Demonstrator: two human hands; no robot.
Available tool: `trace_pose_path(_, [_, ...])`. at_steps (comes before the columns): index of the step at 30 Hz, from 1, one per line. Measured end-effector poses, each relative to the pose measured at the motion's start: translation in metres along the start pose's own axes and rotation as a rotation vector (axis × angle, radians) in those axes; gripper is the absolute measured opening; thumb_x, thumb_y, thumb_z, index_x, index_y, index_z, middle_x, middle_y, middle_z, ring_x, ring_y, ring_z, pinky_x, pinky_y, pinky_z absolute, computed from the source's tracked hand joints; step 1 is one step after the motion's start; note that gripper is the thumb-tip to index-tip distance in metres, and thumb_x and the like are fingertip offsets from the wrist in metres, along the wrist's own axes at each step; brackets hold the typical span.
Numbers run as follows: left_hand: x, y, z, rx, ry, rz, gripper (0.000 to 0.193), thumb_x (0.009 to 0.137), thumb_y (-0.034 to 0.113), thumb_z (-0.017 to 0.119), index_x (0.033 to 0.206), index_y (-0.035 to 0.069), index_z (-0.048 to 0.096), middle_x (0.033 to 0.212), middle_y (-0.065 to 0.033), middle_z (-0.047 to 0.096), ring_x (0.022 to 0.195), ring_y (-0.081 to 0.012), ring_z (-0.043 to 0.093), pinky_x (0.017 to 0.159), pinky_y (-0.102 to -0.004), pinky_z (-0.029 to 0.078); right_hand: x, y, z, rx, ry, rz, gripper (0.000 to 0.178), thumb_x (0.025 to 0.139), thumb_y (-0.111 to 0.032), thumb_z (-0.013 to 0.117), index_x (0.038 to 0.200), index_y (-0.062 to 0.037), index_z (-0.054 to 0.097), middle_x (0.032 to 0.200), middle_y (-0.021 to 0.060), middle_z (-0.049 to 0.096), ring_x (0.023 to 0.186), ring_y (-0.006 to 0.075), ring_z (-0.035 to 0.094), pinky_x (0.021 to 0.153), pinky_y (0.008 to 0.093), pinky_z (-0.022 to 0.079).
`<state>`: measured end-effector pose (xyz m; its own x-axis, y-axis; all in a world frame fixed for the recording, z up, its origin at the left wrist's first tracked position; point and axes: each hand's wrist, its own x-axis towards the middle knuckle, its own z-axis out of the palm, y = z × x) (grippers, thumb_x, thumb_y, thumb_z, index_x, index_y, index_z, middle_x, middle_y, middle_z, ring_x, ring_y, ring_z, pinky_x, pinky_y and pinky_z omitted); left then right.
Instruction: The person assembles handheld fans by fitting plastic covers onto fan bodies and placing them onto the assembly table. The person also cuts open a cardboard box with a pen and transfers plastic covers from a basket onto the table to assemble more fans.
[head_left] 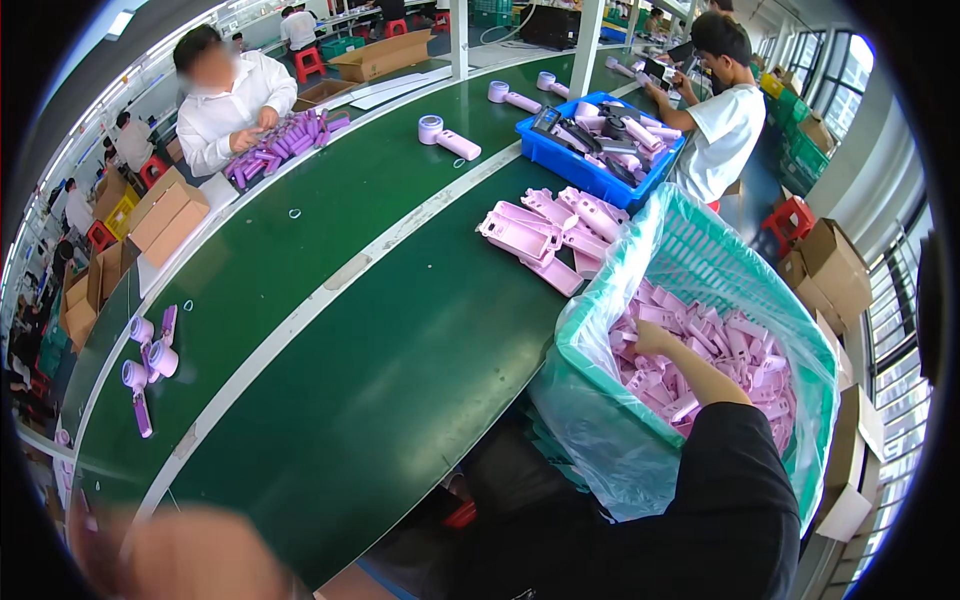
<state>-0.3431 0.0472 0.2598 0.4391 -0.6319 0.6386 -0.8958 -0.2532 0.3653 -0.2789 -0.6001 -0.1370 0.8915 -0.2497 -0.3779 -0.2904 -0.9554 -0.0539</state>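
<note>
My right arm reaches into a green basket (580, 372) lined with clear plastic film. In it lies a heap of pink plastic shell parts (745, 345). My right hand (645, 338) is down among these shells at the basket's left side; its fingers are hidden, so a hold on any shell cannot be made out. At the lower left, close and smeared, is my left hand (205, 555); its fingers cannot be read. A pile of larger pink shell halves (525, 232) lies on the green conveyor table (400, 370) beside the basket.
A blue bin (600, 165) of pink and black parts stands beyond the shell pile. Small handheld fans (150, 360) lie on the belt at left, others (445, 135) farther off. One co-worker (235, 110) handles purple parts; another (725, 120) works at far right. Cartons (850, 470) flank the basket.
</note>
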Motion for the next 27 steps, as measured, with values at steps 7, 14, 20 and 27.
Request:
trace_pose_path(7, [-0.055,-0.194,0.192,0.125,0.337,-0.473,0.029,0.100,0.012,0.048,0.126,0.002,0.057,0.121,-0.0126,0.061,0.108,-0.0273,0.059,0.096,-0.0370,0.045,-0.011,-0.006,-0.016,0.122,0.089,0.020,0.055,0.074,-0.022,0.073,0.126,-0.0055,0.066,0.099,0.0157,0.074,0.085,0.0333,0.069,0.074,0.0440,0.055])
trace_pose_path(14, [-0.062,-0.203,0.204,0.049,0.155,-0.567,0.023,0.098,0.011,0.054,0.119,0.005,0.061,0.116,-0.0091,0.063,0.101,-0.0271,0.061,0.090,-0.0361,0.047,-0.061,-0.001,-0.152,0.490,0.448,-0.043,0.043,0.078,-0.014,0.069,0.120,-0.0027,0.067,0.097,0.0127,0.072,0.082,0.0262,0.068,0.071,0.0373,0.055])
trace_pose_path(20, [-0.056,-0.202,0.204,0.244,0.086,-0.441,0.021,0.097,0.012,0.057,0.116,0.005,0.062,0.113,-0.0089,0.063,0.099,-0.0290,0.060,0.089,-0.0371,0.048,-0.081,-0.060,-0.255,0.888,0.777,-0.156,0.032,0.083,-0.006,0.066,0.114,0.0000,0.068,0.096,0.0098,0.071,0.079,0.0191,0.067,0.069,0.0305,0.055])
trace_pose_path(27, [-0.069,-0.201,0.204,0.314,0.079,-0.403,0.022,0.095,0.013,0.059,0.115,0.005,0.062,0.112,-0.0087,0.063,0.099,-0.0294,0.060,0.090,-0.0370,0.048,-0.042,-0.274,-0.242,-0.138,0.678,-0.606,0.074,0.075,-0.002,0.063,0.143,-0.0305,0.057,0.087,0.0137,0.071,0.067,0.0299,0.064,0.062,0.0417,0.050])
